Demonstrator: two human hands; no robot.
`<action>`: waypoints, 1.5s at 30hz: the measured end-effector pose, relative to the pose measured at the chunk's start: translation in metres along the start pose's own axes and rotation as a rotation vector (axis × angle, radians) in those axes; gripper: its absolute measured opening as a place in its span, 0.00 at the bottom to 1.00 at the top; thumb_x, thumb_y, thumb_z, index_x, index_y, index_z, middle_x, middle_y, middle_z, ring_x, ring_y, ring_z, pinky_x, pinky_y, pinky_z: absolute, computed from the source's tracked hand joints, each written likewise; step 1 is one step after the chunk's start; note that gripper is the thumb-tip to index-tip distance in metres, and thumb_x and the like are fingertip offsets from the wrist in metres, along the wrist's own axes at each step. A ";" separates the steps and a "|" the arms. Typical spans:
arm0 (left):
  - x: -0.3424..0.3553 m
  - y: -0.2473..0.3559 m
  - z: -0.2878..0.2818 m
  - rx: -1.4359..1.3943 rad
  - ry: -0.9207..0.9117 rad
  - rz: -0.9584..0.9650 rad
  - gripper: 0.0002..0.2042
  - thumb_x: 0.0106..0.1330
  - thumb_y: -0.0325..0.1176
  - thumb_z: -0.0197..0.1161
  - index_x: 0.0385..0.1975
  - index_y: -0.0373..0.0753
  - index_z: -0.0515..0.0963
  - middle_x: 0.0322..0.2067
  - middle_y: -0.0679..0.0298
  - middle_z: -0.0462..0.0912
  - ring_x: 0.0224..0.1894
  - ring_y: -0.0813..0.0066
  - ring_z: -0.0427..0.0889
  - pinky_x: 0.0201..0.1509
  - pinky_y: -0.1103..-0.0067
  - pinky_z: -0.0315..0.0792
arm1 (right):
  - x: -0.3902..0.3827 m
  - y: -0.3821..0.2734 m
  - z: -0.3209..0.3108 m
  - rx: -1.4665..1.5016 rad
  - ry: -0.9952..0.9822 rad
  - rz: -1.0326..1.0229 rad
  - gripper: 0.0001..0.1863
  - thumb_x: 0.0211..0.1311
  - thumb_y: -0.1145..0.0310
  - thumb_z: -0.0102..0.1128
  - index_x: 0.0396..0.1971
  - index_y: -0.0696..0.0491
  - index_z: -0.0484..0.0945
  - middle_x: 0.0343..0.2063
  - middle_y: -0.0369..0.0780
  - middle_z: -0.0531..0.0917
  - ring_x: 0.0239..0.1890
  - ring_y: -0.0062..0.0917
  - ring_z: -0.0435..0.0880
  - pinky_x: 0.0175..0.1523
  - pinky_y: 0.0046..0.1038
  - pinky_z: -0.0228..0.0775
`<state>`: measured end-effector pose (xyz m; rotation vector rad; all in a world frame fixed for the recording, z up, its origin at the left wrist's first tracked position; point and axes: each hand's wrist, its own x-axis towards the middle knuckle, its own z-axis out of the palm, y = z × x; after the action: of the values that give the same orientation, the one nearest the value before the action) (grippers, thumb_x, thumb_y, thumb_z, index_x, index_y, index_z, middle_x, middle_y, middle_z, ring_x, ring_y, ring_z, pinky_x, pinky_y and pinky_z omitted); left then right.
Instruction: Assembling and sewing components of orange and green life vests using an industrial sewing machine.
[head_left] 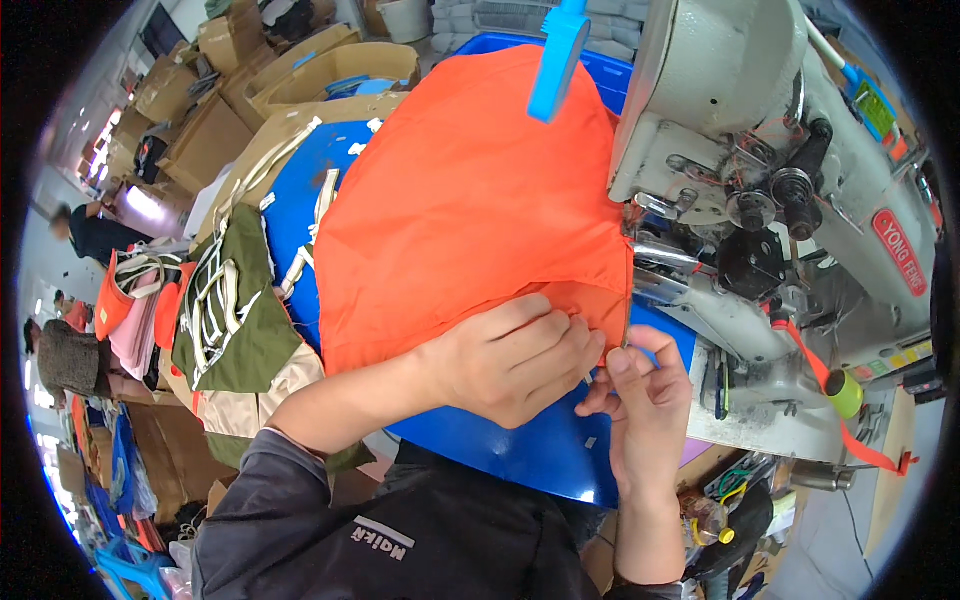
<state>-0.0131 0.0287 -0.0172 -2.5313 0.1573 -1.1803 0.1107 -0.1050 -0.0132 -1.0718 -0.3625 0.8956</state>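
A large orange fabric piece [470, 180] lies over the blue work surface [500, 455], its right side reaching up to the sewing machine [690, 150]. My left hand [515, 360] is closed on the fabric's near edge, the fingers curled over it. Close beside it, at the near right corner, my right hand [645, 395] pinches the same edge between thumb and forefinger. The two hands almost meet there. Just beyond my right hand are the machine's metal presser parts [665, 255]; the needle cannot be made out.
Olive-green fabric with white straps [250, 340] lies at left, beside cardboard boxes [205, 135]. A bright blue piece [558, 65] hangs above the orange fabric. An orange ribbon [850, 440] trails down the machine's right side. Another person [100, 230] is far left.
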 end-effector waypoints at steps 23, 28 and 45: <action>0.003 -0.001 0.002 -0.026 -0.012 -0.062 0.16 0.53 0.35 0.60 0.40 0.37 0.83 0.39 0.63 0.83 0.37 0.72 0.79 0.45 0.75 0.73 | 0.005 0.000 -0.003 -0.313 -0.104 -0.057 0.19 0.72 0.59 0.56 0.22 0.56 0.76 0.13 0.32 0.74 0.13 0.11 0.68 0.18 0.15 0.56; 0.006 0.002 0.002 -0.077 -0.043 -0.093 0.15 0.55 0.34 0.59 0.41 0.36 0.82 0.42 0.60 0.83 0.40 0.70 0.81 0.47 0.74 0.74 | 0.004 0.003 -0.002 -0.337 -0.053 -0.079 0.20 0.73 0.60 0.56 0.20 0.55 0.74 0.12 0.31 0.72 0.13 0.09 0.65 0.18 0.15 0.53; 0.004 -0.017 0.023 -0.081 -0.077 -0.068 0.12 0.57 0.34 0.59 0.39 0.36 0.80 0.44 0.60 0.83 0.44 0.69 0.81 0.51 0.73 0.74 | 0.025 0.009 0.005 -0.258 0.021 -0.089 0.20 0.73 0.61 0.55 0.19 0.53 0.72 0.13 0.30 0.71 0.12 0.10 0.64 0.17 0.16 0.54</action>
<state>0.0061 0.0498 -0.0220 -2.6680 0.1023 -1.1205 0.1186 -0.0813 -0.0227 -1.2903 -0.5143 0.7710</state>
